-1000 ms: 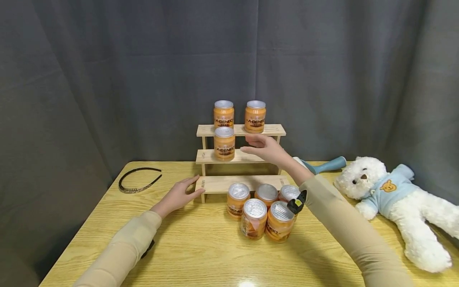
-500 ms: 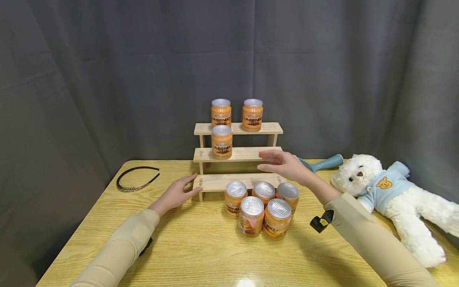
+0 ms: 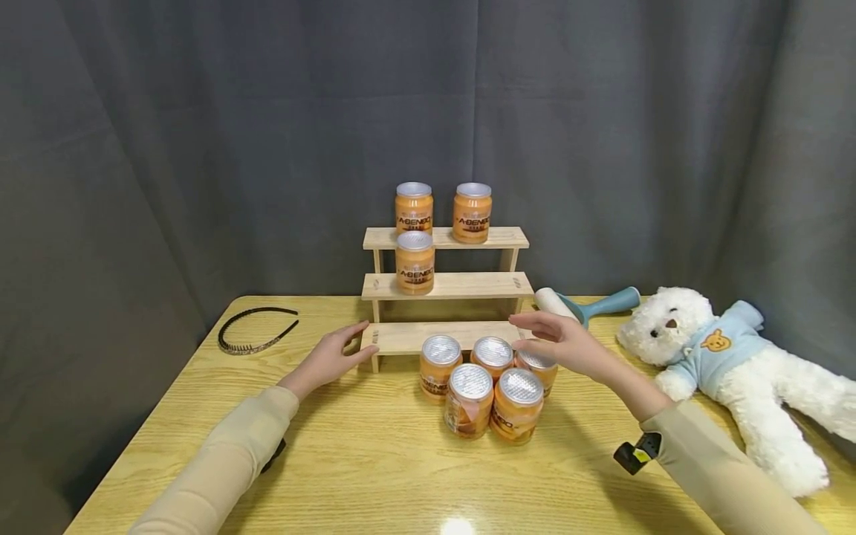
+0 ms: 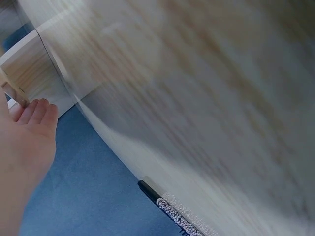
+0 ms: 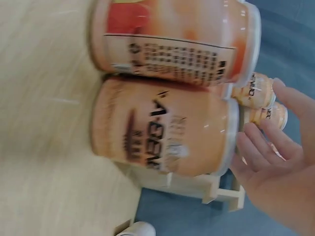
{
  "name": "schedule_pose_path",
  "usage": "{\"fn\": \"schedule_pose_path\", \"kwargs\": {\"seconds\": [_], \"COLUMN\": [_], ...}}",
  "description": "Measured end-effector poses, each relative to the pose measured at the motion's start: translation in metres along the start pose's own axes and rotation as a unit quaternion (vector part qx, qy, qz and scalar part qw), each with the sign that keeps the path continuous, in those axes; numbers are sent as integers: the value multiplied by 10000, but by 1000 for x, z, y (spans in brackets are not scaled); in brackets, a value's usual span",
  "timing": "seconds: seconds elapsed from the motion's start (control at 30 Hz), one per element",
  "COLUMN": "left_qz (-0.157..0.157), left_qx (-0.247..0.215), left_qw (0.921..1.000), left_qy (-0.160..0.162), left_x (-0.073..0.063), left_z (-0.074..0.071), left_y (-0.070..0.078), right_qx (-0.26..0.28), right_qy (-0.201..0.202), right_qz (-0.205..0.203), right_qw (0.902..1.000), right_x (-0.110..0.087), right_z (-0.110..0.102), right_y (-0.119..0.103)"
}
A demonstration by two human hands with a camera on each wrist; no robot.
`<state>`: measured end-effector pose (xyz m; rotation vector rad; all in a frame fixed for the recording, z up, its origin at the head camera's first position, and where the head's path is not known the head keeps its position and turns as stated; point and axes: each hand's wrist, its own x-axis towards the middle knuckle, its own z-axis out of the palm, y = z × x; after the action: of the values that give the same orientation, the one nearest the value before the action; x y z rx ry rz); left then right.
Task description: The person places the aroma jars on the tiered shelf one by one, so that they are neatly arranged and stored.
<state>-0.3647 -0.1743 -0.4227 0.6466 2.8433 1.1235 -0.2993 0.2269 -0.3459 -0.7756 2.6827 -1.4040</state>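
Several orange jars with silver lids are clustered on the table in front of a three-tier wooden shelf (image 3: 455, 285). My right hand (image 3: 568, 343) hovers with fingers apart beside the lid of the back right jar (image 3: 543, 379), hiding part of it. In the right wrist view, my fingers are next to the lid of a jar (image 5: 162, 129) and hold nothing. My left hand (image 3: 326, 362) lies at the left end of the lowest tier, fingertips at its edge. On the top tier stand two jars (image 3: 472, 214), and another jar (image 3: 415, 264) is at the left of the middle tier.
A black headband (image 3: 247, 349) lies on the table (image 3: 348, 475) at the left. Behind my right hand is a lint roller (image 3: 605, 303) with a blue handle. A white teddy bear (image 3: 756, 379) in a blue top lies at the right.
My right hand has moved from beside the middle-tier jar down and right to the clustered jars. My left hand has stayed at the shelf's left end.
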Motion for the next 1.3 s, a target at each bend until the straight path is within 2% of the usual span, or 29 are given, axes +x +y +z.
{"fn": "schedule_pose_path", "kwargs": {"seconds": [0.13,0.43,0.77,1.07,1.3], "left_qz": [19,28,22,48,39], "left_qx": [-66,-102,-123,-30,47], "left_qw": [10000,9999,9999,10000,10000], "left_qy": [11,3,38,28,45], "left_x": [1,0,0,1,1], "left_z": [0,3,4,2,1], "left_y": [1,1,0,3,1], "right_qx": [-36,-608,-871,-1443,-1567], "right_qy": [-124,-202,224,713,679], "right_qz": [104,161,319,471,201], "right_qw": [9999,9978,9954,9858,9851], "right_x": [-7,-13,-20,-27,-34], "right_z": [0,-2,-3,-4,-7], "right_y": [11,27,29,32,34]}}
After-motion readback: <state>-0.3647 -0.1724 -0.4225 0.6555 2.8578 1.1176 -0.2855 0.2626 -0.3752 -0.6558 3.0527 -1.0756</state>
